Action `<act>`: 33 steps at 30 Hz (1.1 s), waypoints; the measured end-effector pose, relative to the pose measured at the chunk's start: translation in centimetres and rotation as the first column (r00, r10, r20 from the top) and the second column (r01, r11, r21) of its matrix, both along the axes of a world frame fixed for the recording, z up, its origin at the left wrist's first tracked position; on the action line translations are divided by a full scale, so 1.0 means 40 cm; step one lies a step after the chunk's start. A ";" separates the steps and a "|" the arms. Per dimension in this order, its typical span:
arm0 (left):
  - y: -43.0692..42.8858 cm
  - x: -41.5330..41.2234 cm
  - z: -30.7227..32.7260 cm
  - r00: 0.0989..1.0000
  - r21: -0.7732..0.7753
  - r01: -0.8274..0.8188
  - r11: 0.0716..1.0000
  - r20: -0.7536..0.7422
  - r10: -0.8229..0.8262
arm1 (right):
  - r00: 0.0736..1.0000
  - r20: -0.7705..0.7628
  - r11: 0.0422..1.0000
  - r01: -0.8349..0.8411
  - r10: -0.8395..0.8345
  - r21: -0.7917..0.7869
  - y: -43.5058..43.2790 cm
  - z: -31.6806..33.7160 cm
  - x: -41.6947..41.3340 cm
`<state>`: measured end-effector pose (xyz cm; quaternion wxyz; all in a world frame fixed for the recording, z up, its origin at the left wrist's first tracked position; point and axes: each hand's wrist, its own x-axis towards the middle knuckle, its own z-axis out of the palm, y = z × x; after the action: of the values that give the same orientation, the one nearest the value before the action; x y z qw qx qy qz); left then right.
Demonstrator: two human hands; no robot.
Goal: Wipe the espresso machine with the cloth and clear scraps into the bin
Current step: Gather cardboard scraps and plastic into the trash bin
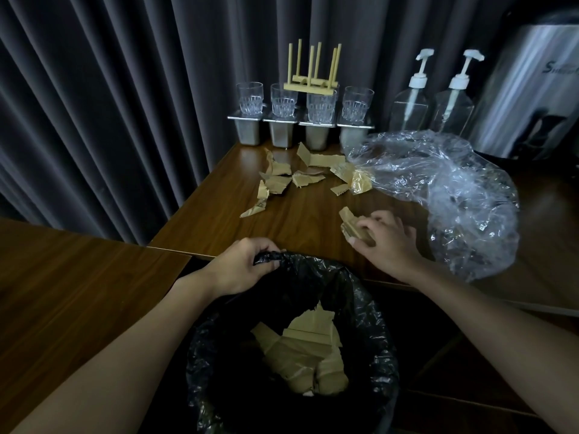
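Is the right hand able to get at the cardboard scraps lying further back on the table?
Probably yes: only bare tabletop lies between the right hand and the scattered scraps, the plastic bag sitting aside. But it grips a cardboard piece now.

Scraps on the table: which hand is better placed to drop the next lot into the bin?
Right. The right hand holds a wad of scraps at the near edge of the table, close to the bin. The left hand grips the liner at its rim, so it is occupied.
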<state>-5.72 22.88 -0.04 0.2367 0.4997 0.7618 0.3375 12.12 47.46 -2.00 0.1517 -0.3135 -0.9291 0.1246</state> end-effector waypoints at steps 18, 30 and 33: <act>-0.087 -0.087 -0.005 0.998 0.000 -0.011 1.000 -0.063 0.011 | 0.931 -0.316 0.673 -0.353 0.183 -0.650 -0.172 0.175 -0.041; -0.178 -0.156 -0.017 0.980 0.033 -0.135 0.990 -0.141 0.138 | 0.888 -0.312 0.651 -0.461 0.339 -0.603 -0.256 0.154 -0.143; -0.183 -0.156 -0.018 0.978 0.028 -0.143 0.989 -0.151 0.145 | 0.905 -0.226 0.744 -0.425 0.360 -0.515 -0.229 0.126 -0.188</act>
<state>-11.95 15.56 -0.74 0.1486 0.4696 0.8090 0.3209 4.61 38.30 3.05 0.0765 -0.1335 -0.8877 0.4340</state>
